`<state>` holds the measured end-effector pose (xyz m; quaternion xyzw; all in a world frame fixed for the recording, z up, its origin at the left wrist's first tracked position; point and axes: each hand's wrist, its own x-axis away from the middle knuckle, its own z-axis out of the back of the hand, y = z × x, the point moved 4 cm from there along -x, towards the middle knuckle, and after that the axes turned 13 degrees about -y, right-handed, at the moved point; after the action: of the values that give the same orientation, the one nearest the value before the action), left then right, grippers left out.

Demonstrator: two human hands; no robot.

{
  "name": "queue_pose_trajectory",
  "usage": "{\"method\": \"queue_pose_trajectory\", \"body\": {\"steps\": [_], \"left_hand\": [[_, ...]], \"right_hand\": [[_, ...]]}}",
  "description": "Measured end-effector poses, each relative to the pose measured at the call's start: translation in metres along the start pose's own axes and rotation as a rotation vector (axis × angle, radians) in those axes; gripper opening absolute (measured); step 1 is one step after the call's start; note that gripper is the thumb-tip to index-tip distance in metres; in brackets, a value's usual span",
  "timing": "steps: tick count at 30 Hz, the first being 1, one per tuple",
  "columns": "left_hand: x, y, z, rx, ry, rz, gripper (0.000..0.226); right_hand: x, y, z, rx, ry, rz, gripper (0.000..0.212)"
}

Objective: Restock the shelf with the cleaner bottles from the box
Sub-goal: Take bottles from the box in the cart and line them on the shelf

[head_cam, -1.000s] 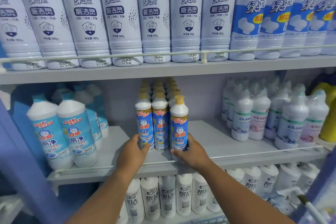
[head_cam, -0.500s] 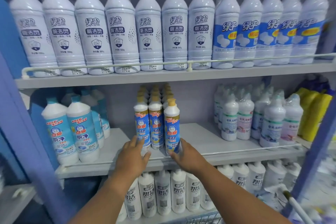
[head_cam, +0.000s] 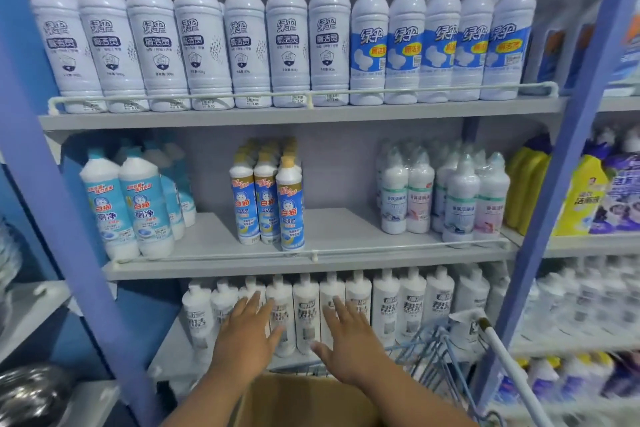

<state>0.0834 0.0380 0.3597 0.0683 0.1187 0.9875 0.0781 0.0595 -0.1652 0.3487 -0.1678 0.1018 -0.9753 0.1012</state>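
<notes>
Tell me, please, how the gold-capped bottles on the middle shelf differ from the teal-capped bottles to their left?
The gold-capped bottles are slim and straight-sided; the teal-capped bottles are broader, with sloping shoulders. The gold-capped ones carry dark blue labels, the teal-capped ones light blue. The gold-capped stand mid-shelf in three files; the teal-capped sit at the shelf's left end. Both have white bodies and stand upright.

A blue wire basket (head_cam: 429, 354) sits low to my right, a white handle (head_cam: 509, 364) slanting across its rim. Further right, yellow jugs (head_cam: 528, 180) and purple packs (head_cam: 620, 194) crowd the neighbouring rack. A shiny metal pot (head_cam: 31, 395) lies at my lower left.
</notes>
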Motion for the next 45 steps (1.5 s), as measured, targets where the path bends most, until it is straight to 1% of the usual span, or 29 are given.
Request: {"method": "queue_pose_trajectory", "body": {"steps": [1,2,3,7,12,14,19,23,25,27,29,31,33,35,38,40,42,44,45], "left_hand": [[0.008,0.002,-0.014,0.020,-0.019,0.013,0.066],[0.015,0.004,-0.027,0.034,-0.032,0.026,0.066],[0.022,0.006,-0.039,0.044,-0.048,0.037,0.067],[0.043,0.007,-0.089,0.037,-0.138,0.074,0.067],[0.048,-0.008,-0.155,0.013,-0.260,0.135,0.071],[0.050,-0.011,-0.176,0.028,-0.326,0.166,0.068],[0.039,-0.020,-0.230,0.034,-0.434,0.210,0.060],[0.025,-0.038,-0.291,0.168,-0.606,0.331,0.064],[0.021,-0.043,-0.312,0.248,-0.659,0.379,0.057],[0.016,-0.050,-0.333,0.356,-0.699,0.477,0.054],[0.012,-0.060,-0.358,0.417,-0.761,0.578,0.064],[0.009,-0.069,-0.385,0.505,-0.802,0.695,0.066],[0.010,-0.075,-0.409,0.611,-0.803,0.794,0.064],[0.013,-0.083,-0.431,0.730,-0.780,0.901,0.062],[0.018,-0.092,-0.457,0.920,-0.743,1.086,0.071],[0.022,-0.095,-0.472,1.038,-0.798,1.195,0.079],[0.024,-0.096,-0.485,1.157,-0.843,1.237,0.078],[0.023,-0.099,-0.495,1.235,-0.805,1.246,0.074],[0.022,-0.100,-0.496,1.245,-0.777,1.253,0.076]], "right_hand": [[0.006,0.006,-0.013,0.002,-0.027,-0.011,0.088],[0.012,0.012,-0.025,-0.004,-0.051,-0.020,0.081],[0.016,0.018,-0.038,-0.015,-0.074,-0.025,0.078],[0.027,0.032,-0.092,-0.044,-0.156,-0.036,0.078],[0.021,0.047,-0.167,-0.122,-0.292,-0.086,0.082],[0.016,0.053,-0.195,-0.153,-0.328,-0.116,0.083],[-0.005,0.066,-0.261,-0.264,-0.470,-0.200,0.082],[-0.020,0.068,-0.306,-0.390,-0.594,-0.308,0.079],[-0.027,0.066,-0.327,-0.463,-0.624,-0.379,0.077],[-0.035,0.062,-0.343,-0.577,-0.667,-0.457,0.069],[-0.047,0.057,-0.356,-0.749,-0.742,-0.532,0.063],[-0.060,0.056,-0.374,-0.910,-0.787,-0.621,0.062],[-0.068,0.056,-0.394,-1.089,-0.795,-0.743,0.063],[-0.073,0.053,-0.412,-1.317,-0.790,-0.857,0.056],[-0.078,0.052,-0.433,-1.556,-0.763,-0.974,0.049],[-0.079,0.053,-0.449,-1.658,-0.715,-1.047,0.051],[-0.082,0.050,-0.462,-1.737,-0.687,-1.097,0.052],[-0.084,0.046,-0.474,-1.833,-0.655,-1.121,0.052],[-0.085,0.046,-0.481,-1.858,-0.627,-1.141,0.051]]}}
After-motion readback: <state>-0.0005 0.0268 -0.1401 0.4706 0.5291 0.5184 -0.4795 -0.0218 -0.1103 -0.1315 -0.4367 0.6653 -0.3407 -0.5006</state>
